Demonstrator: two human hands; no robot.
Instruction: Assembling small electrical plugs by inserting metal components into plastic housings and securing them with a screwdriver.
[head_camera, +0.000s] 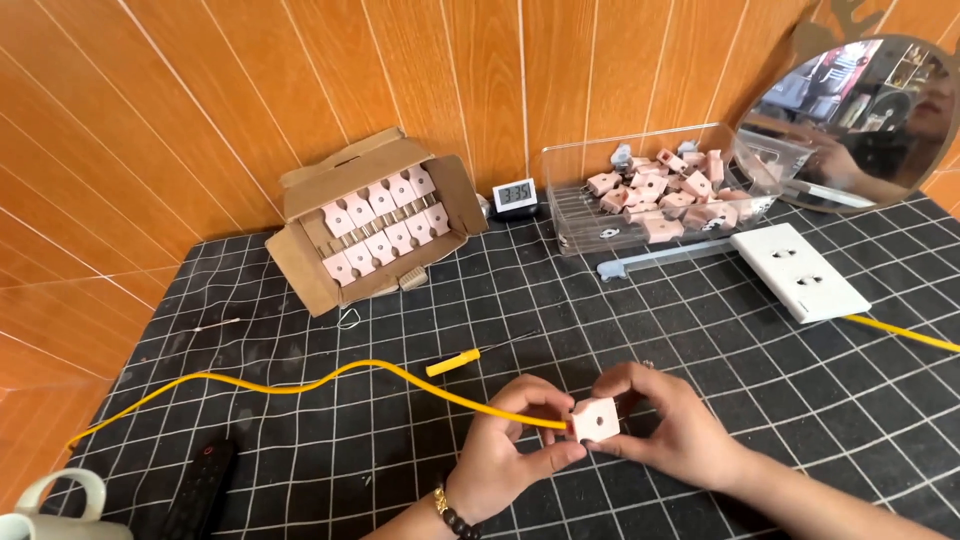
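Both my hands meet low in the middle of the black gridded mat (700, 330). My left hand (505, 450) and my right hand (665, 425) together pinch a small pale pink plug (595, 419) with a hole in its face. A yellow cable (330, 378) runs into the plug from the left and curves across the mat to its left edge. A yellow-handled screwdriver (455, 362) lies on the mat just beyond my left hand.
A cardboard box (375, 225) of pink plugs stands at the back left. A clear plastic bin (650, 190) holds several loose plugs. Nearby are a small digital clock (515, 194), a white power strip (800, 270), a round mirror (865, 120), a black remote (200, 480) and a mug (55, 505).
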